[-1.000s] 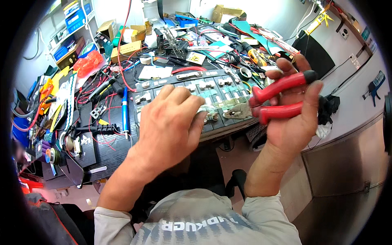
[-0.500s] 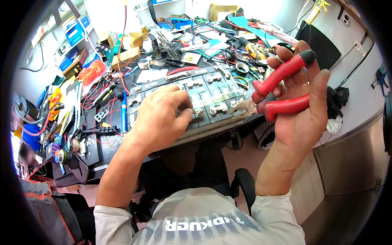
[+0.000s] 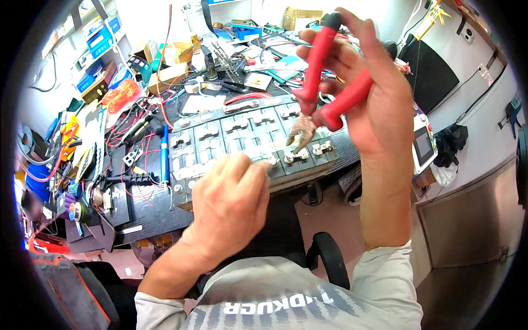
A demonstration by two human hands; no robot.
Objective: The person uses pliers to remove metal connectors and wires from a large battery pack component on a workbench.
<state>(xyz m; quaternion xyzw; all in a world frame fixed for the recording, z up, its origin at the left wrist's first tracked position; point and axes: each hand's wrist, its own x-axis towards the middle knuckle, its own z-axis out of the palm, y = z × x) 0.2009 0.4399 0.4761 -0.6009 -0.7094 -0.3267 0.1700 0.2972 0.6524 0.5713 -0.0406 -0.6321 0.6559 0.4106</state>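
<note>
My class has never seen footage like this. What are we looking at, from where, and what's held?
No machine here: these are a person's bare hands, seen by a wide camera on the head, looking down, so edges bend. The right hand holds red pliers, jaws open over the battery pack. The left hand is curled by the pack's near edge; whether it holds anything is hidden. The dark table also bears wires, a blue tube and a red bag.

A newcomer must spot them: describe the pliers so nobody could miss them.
On the black desk sits a grey pack with metal connectors on top. Above its right half, the right hand holds the pliers, jaws downward. Unlike the slim blue tool beside the pack's left end, they have two thick red handles, spread apart, with black ends.
</note>
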